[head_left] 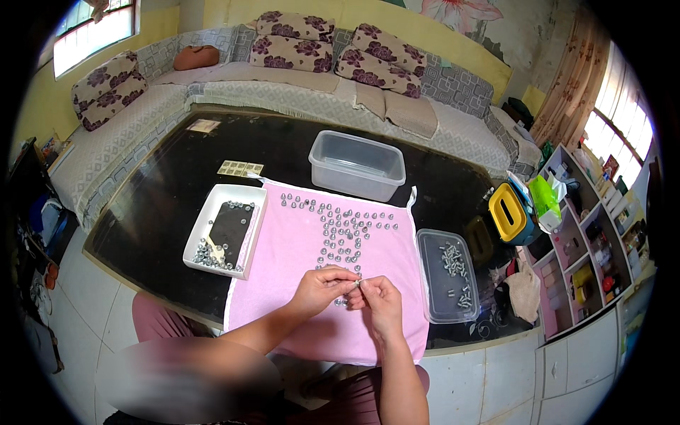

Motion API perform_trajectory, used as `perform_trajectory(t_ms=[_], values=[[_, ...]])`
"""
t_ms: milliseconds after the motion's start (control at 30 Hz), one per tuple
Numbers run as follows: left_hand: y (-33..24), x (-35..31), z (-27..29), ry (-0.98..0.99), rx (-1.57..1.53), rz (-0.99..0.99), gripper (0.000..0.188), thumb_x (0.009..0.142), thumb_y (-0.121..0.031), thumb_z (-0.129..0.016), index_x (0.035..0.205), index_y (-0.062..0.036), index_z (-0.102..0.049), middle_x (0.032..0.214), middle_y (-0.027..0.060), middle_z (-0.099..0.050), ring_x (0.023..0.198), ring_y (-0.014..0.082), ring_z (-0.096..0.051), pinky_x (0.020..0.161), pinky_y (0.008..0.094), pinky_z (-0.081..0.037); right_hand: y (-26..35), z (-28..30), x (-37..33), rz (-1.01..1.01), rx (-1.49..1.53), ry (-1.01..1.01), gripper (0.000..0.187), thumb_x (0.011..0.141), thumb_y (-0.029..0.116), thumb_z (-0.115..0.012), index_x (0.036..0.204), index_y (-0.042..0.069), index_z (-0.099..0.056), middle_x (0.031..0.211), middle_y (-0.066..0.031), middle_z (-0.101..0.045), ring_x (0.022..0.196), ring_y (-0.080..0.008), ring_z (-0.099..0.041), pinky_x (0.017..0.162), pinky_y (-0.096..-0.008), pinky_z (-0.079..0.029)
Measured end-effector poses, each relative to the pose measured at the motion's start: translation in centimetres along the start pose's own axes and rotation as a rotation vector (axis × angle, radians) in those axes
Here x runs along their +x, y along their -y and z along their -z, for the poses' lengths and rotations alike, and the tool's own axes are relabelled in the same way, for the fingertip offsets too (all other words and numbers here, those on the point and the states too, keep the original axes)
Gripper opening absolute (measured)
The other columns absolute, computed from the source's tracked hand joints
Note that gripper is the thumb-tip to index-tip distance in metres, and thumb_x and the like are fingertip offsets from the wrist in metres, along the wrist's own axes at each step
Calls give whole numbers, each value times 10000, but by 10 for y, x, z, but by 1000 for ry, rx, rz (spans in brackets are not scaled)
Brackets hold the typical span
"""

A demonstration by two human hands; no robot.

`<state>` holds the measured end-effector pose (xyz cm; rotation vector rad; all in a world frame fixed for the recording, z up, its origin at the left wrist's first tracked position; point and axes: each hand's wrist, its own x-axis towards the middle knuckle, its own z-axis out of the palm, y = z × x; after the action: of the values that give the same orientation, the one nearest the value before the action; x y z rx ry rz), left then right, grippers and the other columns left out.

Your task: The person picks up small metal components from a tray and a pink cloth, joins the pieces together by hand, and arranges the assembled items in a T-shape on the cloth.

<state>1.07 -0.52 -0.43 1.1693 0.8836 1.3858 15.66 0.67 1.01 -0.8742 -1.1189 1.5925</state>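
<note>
Above a pink cloth (283, 297), my left hand (320, 290) and my right hand (380, 301) meet fingertip to fingertip. Both are closed in a pinch on a small shiny metal fastener (358, 282), mostly hidden by the fingers. Rows of small silver fasteners (341, 227) stand on the cloth just beyond my hands, and a few lie partly covered beneath them. To the left, a white box (190, 249) holds loose silver nuts (209, 253). A clear shallow plastic tray (439, 306) on the right contains short silver bolts (453, 261).
A clear plastic bin (358, 180) stands at the cloth's far edge on the black table (163, 191). A small flat card (241, 168) lies behind the white box. At the right are a yellow-topped tissue box (511, 212) and a compartment shelf (577, 248). A sofa (283, 92) runs behind.
</note>
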Motion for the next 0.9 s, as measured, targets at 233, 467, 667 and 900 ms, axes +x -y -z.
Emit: perform_trajectory(t_ms=[233,467,667,900], values=[[2,0,0,39,24,-33,135,791,6,-589,921,35,-610,907,67,-583,828,114,-565,732,229,-470,-10,9,1,-1,-127,12,186,890,183,-495,822,10,-499,649,-57,-562,543,-91,-519,478,-207,-435],[3,2,-1,31,4,27,152,809,-28,-580,945,37,-602,912,64,-569,782,113,-572,694,228,-473,-13,2,-1,129,-287,-34,252,910,205,-448,770,10,-522,594,-40,-543,500,-78,-486,455,-213,-401],[4,1,0,58,19,7,145,810,-23,-580,947,24,-594,869,50,-602,771,88,-562,698,224,-472,-3,7,-3,-4,-382,51,300,914,226,-436,724,14,-528,555,-38,-523,492,-78,-478,462,-214,-384],[1,0,0,77,-43,60,156,816,-39,-580,961,16,-590,868,44,-608,786,87,-567,705,219,-469,-10,10,-2,68,-276,110,294,912,245,-441,746,17,-523,555,-23,-516,488,-80,-460,467,-213,-372]])
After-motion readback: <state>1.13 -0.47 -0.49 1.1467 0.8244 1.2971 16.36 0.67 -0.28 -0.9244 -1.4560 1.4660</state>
